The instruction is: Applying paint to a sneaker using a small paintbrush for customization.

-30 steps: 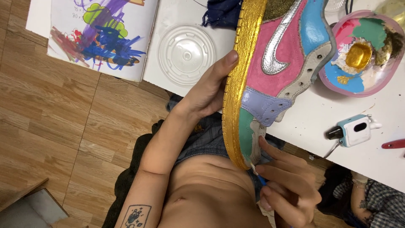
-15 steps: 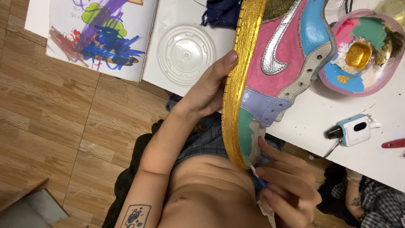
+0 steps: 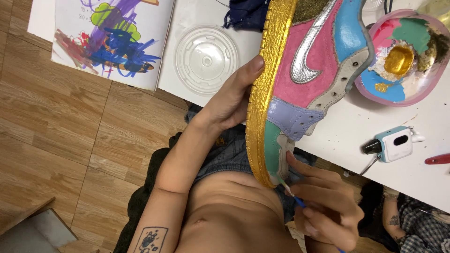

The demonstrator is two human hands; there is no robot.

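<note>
Left hand [image 3: 229, 100]: we grip the gold sole of the multicoloured painted sneaker [image 3: 304, 75].
Right hand [image 3: 326, 206]: we pinch a thin blue-handled paintbrush [image 3: 293, 196], tip touching the sneaker's heel.

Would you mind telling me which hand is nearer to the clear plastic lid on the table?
Left. The left hand grips the shoe's gold sole beside the lid; the right hand is farther down, holding a paintbrush.

Even, bright indoor light, soft shadows under the surface [image 3: 398, 117] edge, glare on gold sole [image 3: 269, 84], focus sharp throughout
</note>
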